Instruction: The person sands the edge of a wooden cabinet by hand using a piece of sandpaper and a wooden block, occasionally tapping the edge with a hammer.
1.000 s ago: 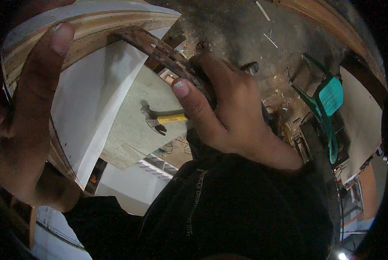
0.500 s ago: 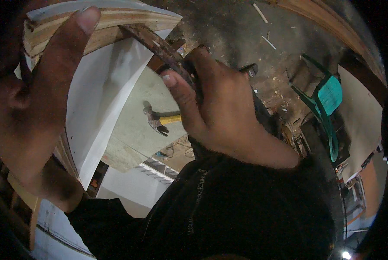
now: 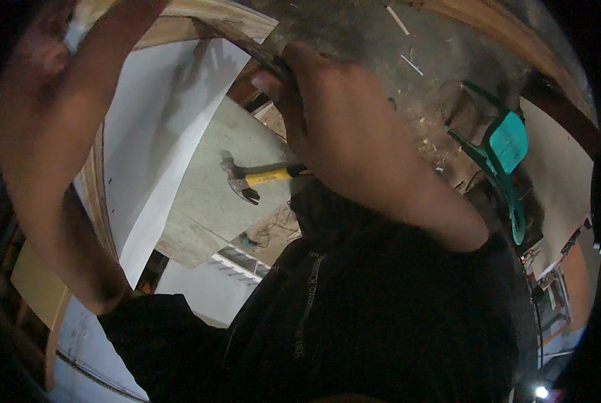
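Strip of dark brown, rough-looking wood (image 3: 241, 41) is held at 11 o'clock, near the top of the view, slanted from a pale, layered wooden frame (image 3: 246, 23) down to the right hand (image 3: 337, 111). Its lower end is enclosed by that hand, closed with the thumb on the near side and the index finger bent over the other; the other fingers are hidden. Whether the strip is fixed to the frame cannot be told. At 10 o'clock the frame is overlapped by the left hand (image 3: 62, 104), its thumb stretched toward 12 o'clock; its fingertips are hidden or cut off, so whether anything is gripped cannot be told. Between the hands, a smooth white panel (image 3: 159, 127) is bordered by the frame. Just off centre toward 10 o'clock, a steel-headed claw hammer with a yellow handle (image 3: 265, 177) is laid on a flat, pale grey-green board (image 3: 193, 195). Between 2 and 3 o'clock, a green plastic chair (image 3: 508, 144) is placed on the dark grey floor (image 3: 354, 33).
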Tool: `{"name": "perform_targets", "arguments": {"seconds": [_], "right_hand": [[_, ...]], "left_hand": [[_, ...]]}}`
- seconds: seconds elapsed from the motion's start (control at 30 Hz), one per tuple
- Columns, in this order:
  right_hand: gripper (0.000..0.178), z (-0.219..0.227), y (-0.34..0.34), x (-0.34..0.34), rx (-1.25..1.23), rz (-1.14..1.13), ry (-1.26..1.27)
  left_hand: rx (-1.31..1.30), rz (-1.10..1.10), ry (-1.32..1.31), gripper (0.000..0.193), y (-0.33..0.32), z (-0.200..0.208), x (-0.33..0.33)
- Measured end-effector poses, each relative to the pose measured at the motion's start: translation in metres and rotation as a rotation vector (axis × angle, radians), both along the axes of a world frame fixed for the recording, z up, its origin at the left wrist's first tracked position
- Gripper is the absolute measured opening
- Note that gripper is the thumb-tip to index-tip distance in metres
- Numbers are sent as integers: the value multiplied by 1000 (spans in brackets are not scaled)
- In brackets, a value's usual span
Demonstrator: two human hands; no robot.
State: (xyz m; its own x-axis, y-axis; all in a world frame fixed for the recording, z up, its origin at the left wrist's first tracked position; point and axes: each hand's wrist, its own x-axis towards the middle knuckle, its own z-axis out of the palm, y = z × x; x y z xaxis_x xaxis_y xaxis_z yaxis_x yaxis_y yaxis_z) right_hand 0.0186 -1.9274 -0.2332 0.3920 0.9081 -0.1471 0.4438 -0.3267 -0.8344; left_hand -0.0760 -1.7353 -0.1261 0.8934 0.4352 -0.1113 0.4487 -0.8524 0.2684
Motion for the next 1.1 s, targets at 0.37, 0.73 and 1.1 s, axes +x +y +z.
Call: {"name": "perform_targets", "arguments": {"seconds": [0.37,0.73,1.1], "right_hand": [[41,39,30,26,-359,146,369],[15,20,50,21,-466,199,890],[26,-39,46,8,183,295,957]], "left_hand": [[-112,-65,-221,25,-16,-5,27],[248,197,-333,27,-47,-7,-4],[489,535,-271,73,-105,-29,3]]}}
